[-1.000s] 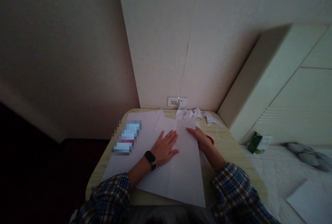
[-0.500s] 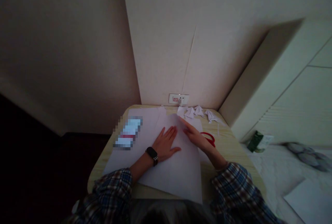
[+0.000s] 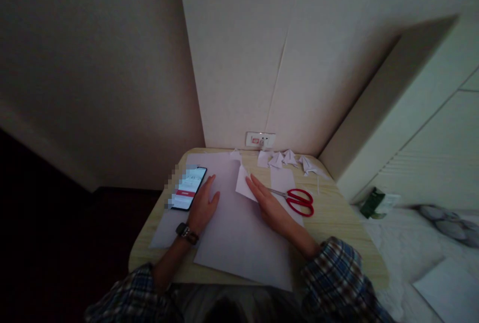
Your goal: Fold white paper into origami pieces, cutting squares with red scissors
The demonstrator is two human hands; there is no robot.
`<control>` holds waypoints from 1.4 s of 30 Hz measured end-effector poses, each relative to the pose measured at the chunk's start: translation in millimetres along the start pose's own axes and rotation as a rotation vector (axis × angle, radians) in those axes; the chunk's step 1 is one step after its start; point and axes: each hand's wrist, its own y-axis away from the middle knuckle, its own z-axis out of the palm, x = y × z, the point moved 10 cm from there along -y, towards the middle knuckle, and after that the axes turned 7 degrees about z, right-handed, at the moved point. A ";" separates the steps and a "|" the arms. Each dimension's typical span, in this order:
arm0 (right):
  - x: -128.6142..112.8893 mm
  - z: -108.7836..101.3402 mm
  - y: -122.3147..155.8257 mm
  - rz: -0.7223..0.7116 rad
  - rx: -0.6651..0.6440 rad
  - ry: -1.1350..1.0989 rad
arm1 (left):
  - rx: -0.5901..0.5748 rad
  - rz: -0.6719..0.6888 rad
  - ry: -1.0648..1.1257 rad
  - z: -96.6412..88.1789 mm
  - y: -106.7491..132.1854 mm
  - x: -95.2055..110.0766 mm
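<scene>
A large white paper sheet (image 3: 239, 233) lies on the small wooden table (image 3: 337, 223). My left hand (image 3: 204, 206) rests flat on the sheet's left edge, fingers stretched out, a dark watch on its wrist. My right hand (image 3: 267, 206) lies flat on the sheet near its far right corner, which is folded over (image 3: 245, 186) towards the middle; the fingertips touch that flap. A phone (image 3: 187, 193) with a lit screen lies just left of my left hand.
Red-handled scissors (image 3: 297, 199) lie on the table right of my right hand. Several small folded paper pieces (image 3: 286, 159) sit at the table's far edge below a wall socket (image 3: 260, 139). More paper lies under the sheet. A bed (image 3: 422, 258) stands to the right.
My left hand slid from the sheet's middle to its left edge beside the phone. My right hand folded the sheet's far right corner inward. The scissors are now uncovered.
</scene>
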 end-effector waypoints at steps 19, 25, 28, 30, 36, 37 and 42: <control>-30.1 38.0 7.1 -0.087 -0.102 0.513 | 0.029 -0.151 0.385 6.0 -1.3 -12.1; -40.5 29.9 7.6 -0.072 -0.066 0.532 | -0.142 -0.276 0.711 22.2 9.1 17.5; -49.4 24.8 9.7 -0.055 -0.056 0.535 | -0.188 -0.301 0.788 28.5 14.0 35.9; -56.0 17.5 12.8 -0.043 -0.052 0.515 | -0.194 -0.304 0.817 28.2 15.0 45.5; -66.4 -43.1 20.3 -0.049 0.050 0.274 | -0.243 -0.244 0.898 8.1 12.6 79.7; -63.3 -63.8 19.3 -0.017 0.134 0.205 | -0.262 -0.228 0.929 3.8 11.8 87.8; -38.3 -123.6 9.2 0.253 0.205 -0.461 | -0.361 -0.106 1.001 -14.1 5.1 129.7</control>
